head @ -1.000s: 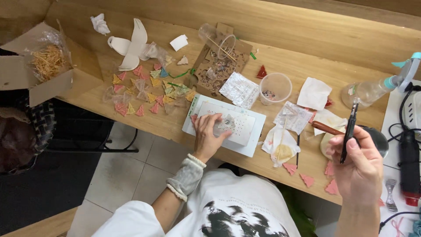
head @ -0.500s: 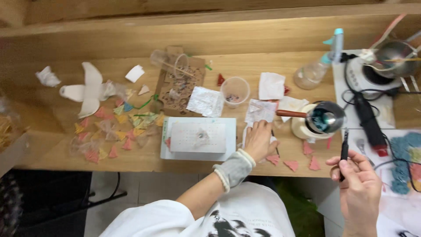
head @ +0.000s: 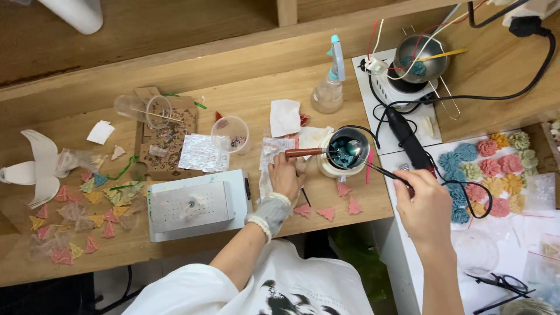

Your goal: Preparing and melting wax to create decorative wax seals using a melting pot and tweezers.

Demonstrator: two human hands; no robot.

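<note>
My right hand (head: 429, 207) grips a black pen-shaped tool (head: 382, 173) with a cord, and its thin tip reaches into a small metal melting cup (head: 348, 146) that holds blue wax. The cup has a wooden handle (head: 303, 153) and sits on a white stand. My left hand (head: 286, 177), with a grey wrap on the wrist, lies flat on a crinkled clear sheet (head: 269, 153) just below that handle, fingers apart and holding nothing.
A white box-shaped device (head: 195, 204) stands left of my left hand. A spray bottle (head: 329, 87), a metal pot on a white hotplate (head: 417, 55), coloured wax flowers (head: 496, 169), pink tree-shaped pieces (head: 326, 213) and a plastic cup (head: 229, 133) surround the cup.
My left hand left the white device and moved right onto the clear sheet. My right hand lowered the black tool from upright to the blue cup. The view swung right.
</note>
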